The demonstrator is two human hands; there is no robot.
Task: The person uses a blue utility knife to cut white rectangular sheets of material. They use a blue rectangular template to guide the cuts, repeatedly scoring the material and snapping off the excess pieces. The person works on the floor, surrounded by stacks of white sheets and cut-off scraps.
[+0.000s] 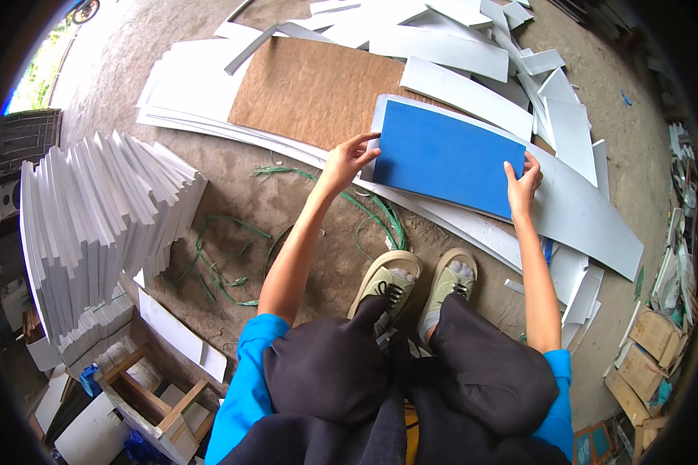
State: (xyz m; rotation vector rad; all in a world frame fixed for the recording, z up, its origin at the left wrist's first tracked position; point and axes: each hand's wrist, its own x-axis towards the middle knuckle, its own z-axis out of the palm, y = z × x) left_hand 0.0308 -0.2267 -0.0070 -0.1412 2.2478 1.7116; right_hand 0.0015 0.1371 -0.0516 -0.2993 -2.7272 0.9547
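Note:
A flat blue rectangular sheet lies in front of me, tilted slightly down to the right. My left hand pinches its left edge, fingers on the rim and thumb below them. At the opposite end, my right hand grips the right edge, with the thumb on top and the fingers curled round the side. Beneath the blue sheet is a long pale grey-white panel, partly covered by it. A brown wooden board rests on white sheets just beyond my left hand.
Loose white strips are heaped at the far side. To the left stands a tall stack of white boards. Green strapping lies tangled on the floor by my shoes. A wooden frame sits lower left; cardboard pieces line the right.

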